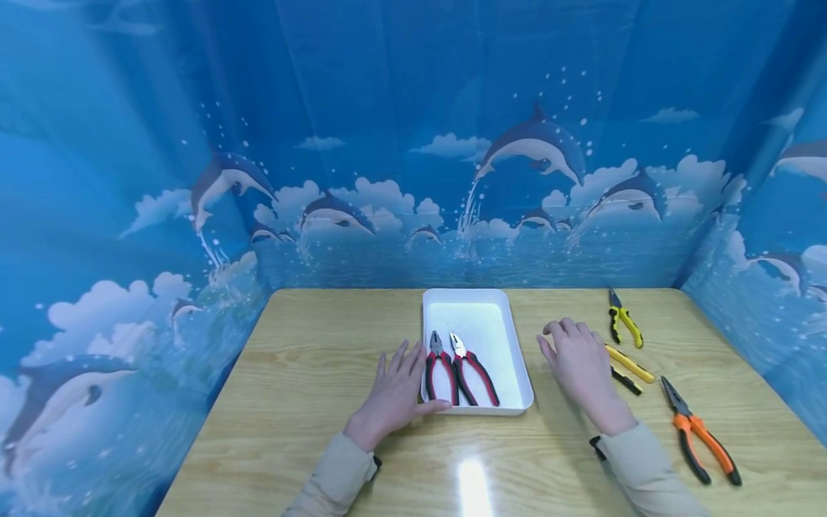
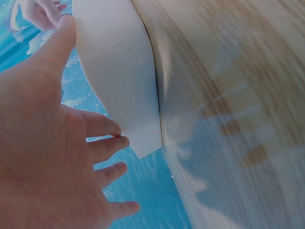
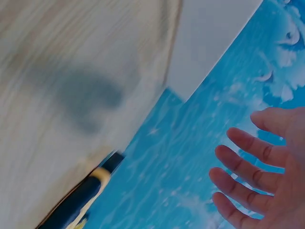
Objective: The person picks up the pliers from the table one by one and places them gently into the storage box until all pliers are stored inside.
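A white tray stands on the wooden table. Inside it lie two red-and-black pliers, one with a dark head and one with a bright head, handles toward the near rim. My left hand rests at the tray's near left corner, thumb along the front rim. In the left wrist view its fingers are spread, the index touching the tray's wall. Between the tray and yellow-black pliers hovers my right hand, nothing in it; the right wrist view shows its fingers loosely spread. It partly covers those pliers' heads.
Smaller yellow long-nose pliers lie at the back right of the table. Orange-and-black long-nose pliers lie nearer, right of the right forearm. A blue dolphin-print curtain surrounds the far and side edges.
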Demonstrator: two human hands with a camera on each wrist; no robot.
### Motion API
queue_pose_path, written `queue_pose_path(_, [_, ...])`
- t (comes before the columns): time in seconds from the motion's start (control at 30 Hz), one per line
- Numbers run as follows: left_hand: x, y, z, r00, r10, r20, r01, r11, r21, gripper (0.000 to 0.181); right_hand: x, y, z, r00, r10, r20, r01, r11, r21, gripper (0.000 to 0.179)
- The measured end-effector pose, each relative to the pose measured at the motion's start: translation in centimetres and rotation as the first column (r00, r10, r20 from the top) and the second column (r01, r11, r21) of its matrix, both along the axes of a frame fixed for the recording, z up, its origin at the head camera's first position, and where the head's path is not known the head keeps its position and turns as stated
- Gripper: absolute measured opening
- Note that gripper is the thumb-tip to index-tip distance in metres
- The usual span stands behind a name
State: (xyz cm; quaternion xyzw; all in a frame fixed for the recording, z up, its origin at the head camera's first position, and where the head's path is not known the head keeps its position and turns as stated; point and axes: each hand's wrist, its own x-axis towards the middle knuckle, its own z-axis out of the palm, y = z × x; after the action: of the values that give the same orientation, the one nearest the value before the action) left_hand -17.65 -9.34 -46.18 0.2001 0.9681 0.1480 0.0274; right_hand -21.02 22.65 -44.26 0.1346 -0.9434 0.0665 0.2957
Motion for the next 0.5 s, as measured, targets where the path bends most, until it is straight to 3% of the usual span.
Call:
queue_pose_path(0.17, [0.0, 0.0, -0.1, 1.0, 0.001, 0.004, -0.001, 1.0, 0.003, 0.105, -0.3, 3.0, -0.3, 0.993, -0.074, 0.09, 0.073, 0.997, 0.013, 0.028])
queue_pose_path(0.4, [-0.1, 0.0, -0.1, 1.0, 0.009, 0.011, -0.01, 1.0, 0.015, 0.105, -0.8, 7.2, -1.3, 0.993, -0.094, 0.071, 0.089, 0.993, 0.08, 0.036])
queue_pose_path(0.5, [-0.1, 0.0, -0.2, 1.0, 0.014, 0.015, -0.014, 1.0, 0.015, 0.105, -0.7, 8.4, -1.4, 0.981, -0.118, 0.151, 0.099, 0.987, 0.125, 0.041])
